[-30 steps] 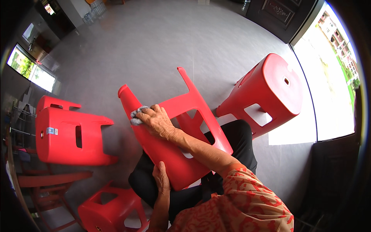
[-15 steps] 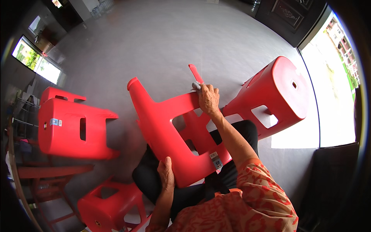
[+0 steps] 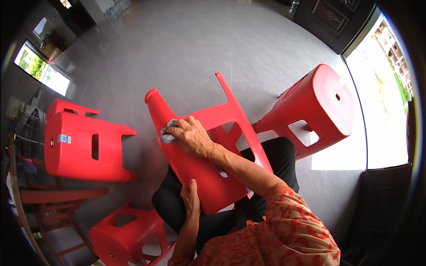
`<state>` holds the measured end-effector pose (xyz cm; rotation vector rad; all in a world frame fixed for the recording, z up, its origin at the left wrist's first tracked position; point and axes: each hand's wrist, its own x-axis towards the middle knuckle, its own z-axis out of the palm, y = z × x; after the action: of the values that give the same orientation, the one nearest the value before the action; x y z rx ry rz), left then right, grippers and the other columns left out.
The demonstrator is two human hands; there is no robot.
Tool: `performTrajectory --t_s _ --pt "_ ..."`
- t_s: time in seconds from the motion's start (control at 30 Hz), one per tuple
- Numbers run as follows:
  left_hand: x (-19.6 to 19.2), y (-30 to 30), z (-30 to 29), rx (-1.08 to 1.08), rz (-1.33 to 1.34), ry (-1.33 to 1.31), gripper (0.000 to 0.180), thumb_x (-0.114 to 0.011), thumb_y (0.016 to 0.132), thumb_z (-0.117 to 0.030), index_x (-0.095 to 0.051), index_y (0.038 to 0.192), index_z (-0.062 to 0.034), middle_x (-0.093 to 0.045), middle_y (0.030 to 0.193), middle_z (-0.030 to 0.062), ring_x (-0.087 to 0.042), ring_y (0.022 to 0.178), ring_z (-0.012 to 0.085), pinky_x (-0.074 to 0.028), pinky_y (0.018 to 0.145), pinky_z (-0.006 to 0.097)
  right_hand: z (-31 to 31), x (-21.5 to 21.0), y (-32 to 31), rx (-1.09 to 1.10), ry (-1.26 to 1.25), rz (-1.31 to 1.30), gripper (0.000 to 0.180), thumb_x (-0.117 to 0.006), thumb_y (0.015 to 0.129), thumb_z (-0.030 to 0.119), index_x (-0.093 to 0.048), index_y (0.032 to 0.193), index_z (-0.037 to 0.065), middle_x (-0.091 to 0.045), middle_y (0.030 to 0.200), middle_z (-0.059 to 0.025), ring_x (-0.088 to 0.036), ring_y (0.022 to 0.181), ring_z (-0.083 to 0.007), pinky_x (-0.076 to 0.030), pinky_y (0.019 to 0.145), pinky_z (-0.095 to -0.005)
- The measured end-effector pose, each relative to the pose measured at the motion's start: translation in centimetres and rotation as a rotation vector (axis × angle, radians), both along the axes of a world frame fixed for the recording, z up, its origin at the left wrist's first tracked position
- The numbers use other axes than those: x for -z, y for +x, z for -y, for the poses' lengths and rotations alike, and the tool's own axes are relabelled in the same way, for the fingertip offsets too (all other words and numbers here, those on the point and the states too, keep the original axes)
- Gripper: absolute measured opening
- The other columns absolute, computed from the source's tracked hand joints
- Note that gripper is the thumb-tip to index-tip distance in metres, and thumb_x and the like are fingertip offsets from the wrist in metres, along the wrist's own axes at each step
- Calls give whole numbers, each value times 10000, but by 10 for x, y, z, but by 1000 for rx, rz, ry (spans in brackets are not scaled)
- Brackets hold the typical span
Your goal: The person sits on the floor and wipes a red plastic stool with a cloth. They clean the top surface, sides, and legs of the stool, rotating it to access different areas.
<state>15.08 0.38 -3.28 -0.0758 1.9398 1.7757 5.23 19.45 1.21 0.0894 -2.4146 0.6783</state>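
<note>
Most of the grey cloth [image 3: 167,133] is hidden under the right hand [image 3: 191,136], the left hand [image 3: 191,199] covers the lower edge of the tilted red stool [image 3: 208,177], and another red stool [image 3: 122,237] runs off the bottom edge.

Home hall: tiled floor [image 3: 186,48], dark entrance door [image 3: 330,17], red stools [image 3: 84,146].

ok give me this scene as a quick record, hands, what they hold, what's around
setting: grey tiled floor, bright doorway at right
held item: red plastic stool tilted on the person's lap
right hand: presses a grey cloth on the stool's side
left hand: grips the stool's lower edge
nearby: stool on its side at left, stool at right, stool at lower left
</note>
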Motion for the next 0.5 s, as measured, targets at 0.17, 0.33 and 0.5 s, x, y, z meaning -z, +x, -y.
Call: performTrajectory --t_s 0.17,0.33,0.5 --pt "-10 -1 -7 -21 -3 23 531 -516 963 -462 -575 1134 37 -617 1084 98 -561 966 178 -446 872 308 -70 37 -8 352 171 59 285 -571 825 107 -646 1099 120 -615 1006 -79 -535 850 -291 -464 753 -385" --pt "-19 -1 -10 -71 -6 45 501 -572 948 -425 -561 1056 64 -622 1006 122 -559 923 182 -453 829 310 -114 35 45 437 63 340 425 -593 863 144 -512 1276 82 -559 1156 -186 -533 957 -362 -443 848 -455" --pt "-5 -3 -9 -81 -25 23 479 -595 934 -445 -538 901 30 -569 875 67 -506 829 143 -443 755 298 -125 43 101 390 61 445 497 -595 860 123 -438 1325 46 -520 1175 -246 -516 1016 -422 -430 850 -475"
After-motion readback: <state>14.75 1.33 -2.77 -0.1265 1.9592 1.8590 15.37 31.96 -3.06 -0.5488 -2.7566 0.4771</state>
